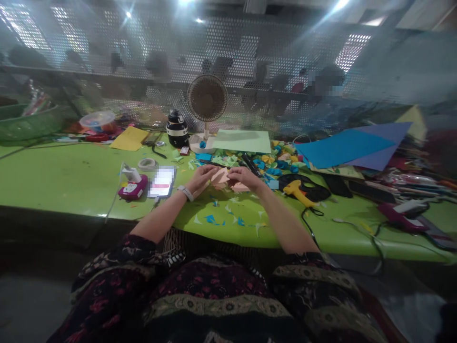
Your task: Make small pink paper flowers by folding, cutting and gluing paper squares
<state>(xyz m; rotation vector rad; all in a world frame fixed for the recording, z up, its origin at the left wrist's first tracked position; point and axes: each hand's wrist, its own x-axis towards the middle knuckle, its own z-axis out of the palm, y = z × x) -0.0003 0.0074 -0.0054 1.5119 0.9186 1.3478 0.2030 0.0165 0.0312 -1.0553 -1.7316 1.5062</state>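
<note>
My left hand (202,177) and my right hand (245,177) meet over a small pink paper piece (220,176) on the green table (71,178). Both pinch its edges, the left hand on its left side, the right hand on its right. A white watch band circles my left wrist. Another pink scrap (240,187) lies under my right hand. Blue and pale paper offcuts (228,213) are scattered on the table just in front of my hands.
A phone (162,181), a pink tape dispenser (133,186) and a tape roll (147,164) lie to the left. A small fan (207,101), a black jar (176,127) and green paper (243,141) stand behind. Right: yellow glue gun (297,190), blue sheets (348,146), folded paper pieces (274,162).
</note>
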